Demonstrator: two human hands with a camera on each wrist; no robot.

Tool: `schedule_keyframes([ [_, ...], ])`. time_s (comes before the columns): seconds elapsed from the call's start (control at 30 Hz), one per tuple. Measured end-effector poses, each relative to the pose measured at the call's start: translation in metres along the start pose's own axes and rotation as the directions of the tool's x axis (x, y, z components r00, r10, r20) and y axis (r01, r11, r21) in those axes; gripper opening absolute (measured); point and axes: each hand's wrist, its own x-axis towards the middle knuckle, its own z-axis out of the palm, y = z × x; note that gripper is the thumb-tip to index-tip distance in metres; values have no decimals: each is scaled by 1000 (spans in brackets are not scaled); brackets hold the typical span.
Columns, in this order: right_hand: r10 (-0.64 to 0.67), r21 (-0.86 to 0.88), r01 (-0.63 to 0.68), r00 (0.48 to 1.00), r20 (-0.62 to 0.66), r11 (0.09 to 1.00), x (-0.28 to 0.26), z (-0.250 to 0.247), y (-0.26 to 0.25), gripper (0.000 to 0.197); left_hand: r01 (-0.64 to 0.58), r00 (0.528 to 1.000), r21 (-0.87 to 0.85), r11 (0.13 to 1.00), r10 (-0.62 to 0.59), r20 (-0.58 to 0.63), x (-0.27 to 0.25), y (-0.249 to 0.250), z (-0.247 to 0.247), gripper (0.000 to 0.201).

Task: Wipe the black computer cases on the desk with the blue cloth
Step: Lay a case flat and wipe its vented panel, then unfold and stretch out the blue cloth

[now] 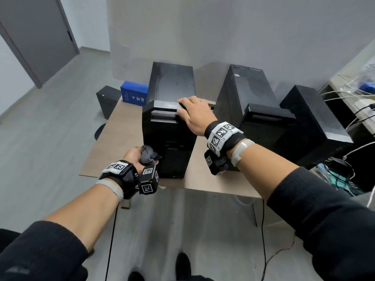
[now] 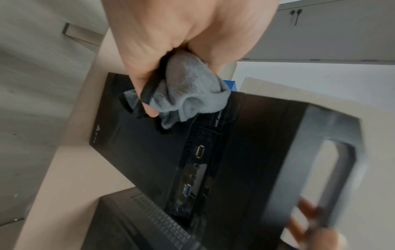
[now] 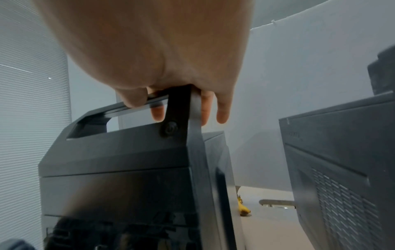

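Note:
Three black computer cases stand on the wooden desk (image 1: 113, 138): a left case (image 1: 168, 88), a middle case (image 1: 247, 94) and a right case (image 1: 310, 122). My left hand (image 1: 134, 157) grips a bunched grey-blue cloth (image 1: 150, 155) against the lower front of the left case. The left wrist view shows the cloth (image 2: 192, 96) held in my left hand (image 2: 171, 42), touching the case front (image 2: 235, 152) above its ports. My right hand (image 1: 192, 114) holds the right end of the left case's top handle (image 1: 162, 106), fingers curled over it (image 3: 158, 113).
A blue box (image 1: 134, 94) and a small black box (image 1: 108, 102) sit behind the left case. White cables (image 1: 345, 94) run over a bench at the right. A yellow object (image 3: 243, 208) lies on the desk between the cases. The middle case (image 3: 342, 160) stands close by.

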Motion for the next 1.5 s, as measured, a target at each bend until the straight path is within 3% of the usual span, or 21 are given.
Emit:
schedule_keyframes([
  [0.13, 12, -8, -12, 1000, -22, 1000, 3, 3, -1, 41, 4, 1000, -32, 999, -4, -12, -7, 10, 2, 35],
  [0.2, 11, -1, -11, 998, -57, 1000, 0, 5, -2, 42, -4, 1000, 42, 999, 4, 5, -19, 12, 0, 32],
  [0.37, 16, 90, -7, 996, -91, 996, -14, 9, 0, 55, -62, 983, 101, 993, 43, 180, -44, -13, -5, 30],
  [0.5, 28, 270, 9, 991, -132, 963, -61, 16, 1, 62, -5, 965, 201, 980, -48, 258, -45, -43, -4, 37],
  [0.6, 26, 263, 34, 975, -220, 964, -113, 24, 6, 57, 26, 949, 199, 980, -87, 302, -44, -69, 5, 32],
  [0.67, 59, 265, -12, 983, -172, 964, -146, 30, 17, 50, 48, 939, 200, 979, -113, 324, -42, -86, 16, 42],
  [0.73, 170, 321, -166, 985, 15, 932, -173, 35, 33, 50, 39, 936, 240, 970, -120, 332, -44, -102, 33, 42],
  [0.8, 263, 368, -325, 942, 209, 871, -191, 38, 55, 49, 40, 930, 274, 961, -136, 341, -46, -118, 53, 42],
  [0.87, 265, 417, -370, 920, 290, 830, -205, 35, 83, 40, 36, 919, 296, 955, -148, 366, -50, -137, 76, 40],
  [1.0, 261, 370, -324, 942, 212, 871, -240, 14, 143, 19, -68, 906, 362, 930, -94, 413, -47, -185, 128, 34],
  [1.13, 362, 334, -385, 923, 131, 860, -287, -12, 227, 16, -116, 946, 450, 885, -39, 322, -36, -246, 185, 35],
  [1.23, 456, 302, -451, 888, 56, 840, -317, -27, 274, 19, -236, 949, 563, 792, 62, 310, -23, -282, 211, 38],
  [1.37, 551, 398, -521, 833, 44, 755, -344, -51, 324, 19, -360, 933, 751, 554, 199, 301, -14, -315, 232, 28],
  [1.47, 557, 618, -435, 830, -6, 655, -350, -67, 327, 17, -302, 950, 867, 396, 199, 240, -10, -323, 231, 18],
  [1.5, 546, 650, -401, 837, -27, 646, -351, -73, 326, 15, -273, 956, 880, 388, 207, 206, -6, -325, 233, 18],
])
